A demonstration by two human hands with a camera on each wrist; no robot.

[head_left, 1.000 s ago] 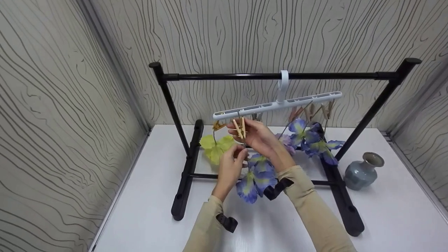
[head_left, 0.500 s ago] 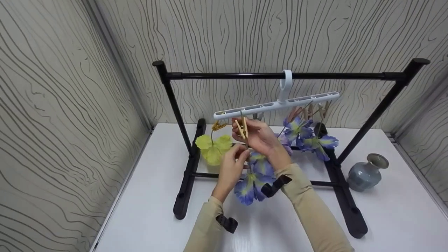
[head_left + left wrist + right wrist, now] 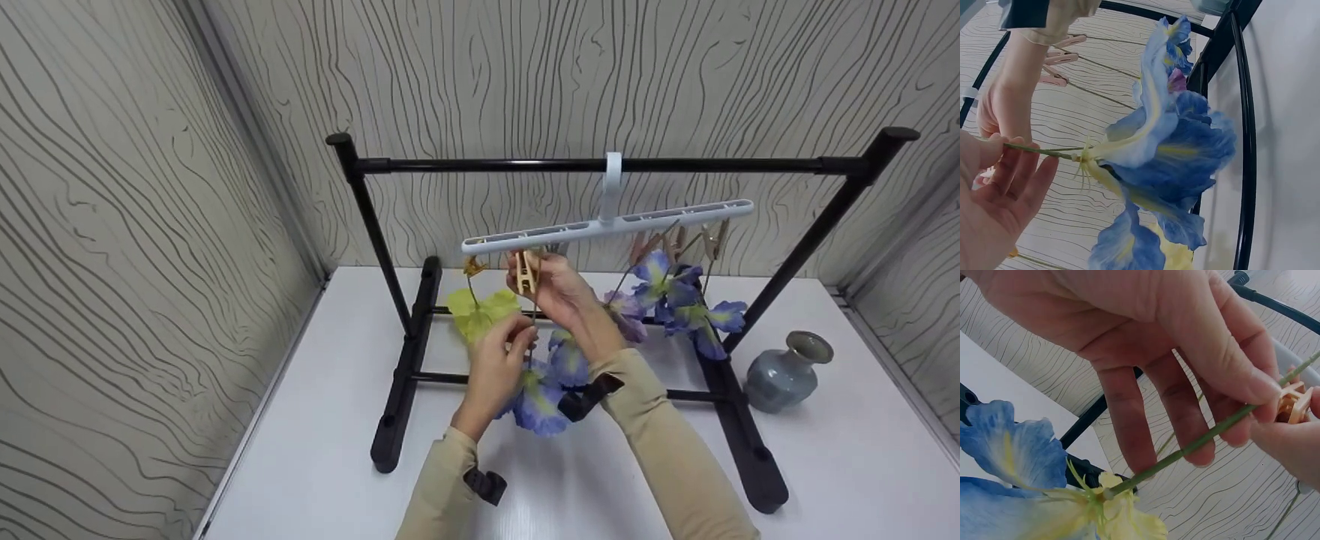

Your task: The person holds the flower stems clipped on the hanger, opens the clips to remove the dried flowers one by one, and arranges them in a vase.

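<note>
here hands (image 3: pixel 525 322) pinch an unlabelled flower stem (image 3: pixel 1039 150).

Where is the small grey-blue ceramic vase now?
In the head view the grey-blue ceramic vase stands on the white table at the far right, beside the black rack's right foot.

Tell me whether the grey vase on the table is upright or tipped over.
Upright. The grey vase stands on its base on the white table, its open mouth facing up, right of the black rack's foot. Nothing touches it.
</note>
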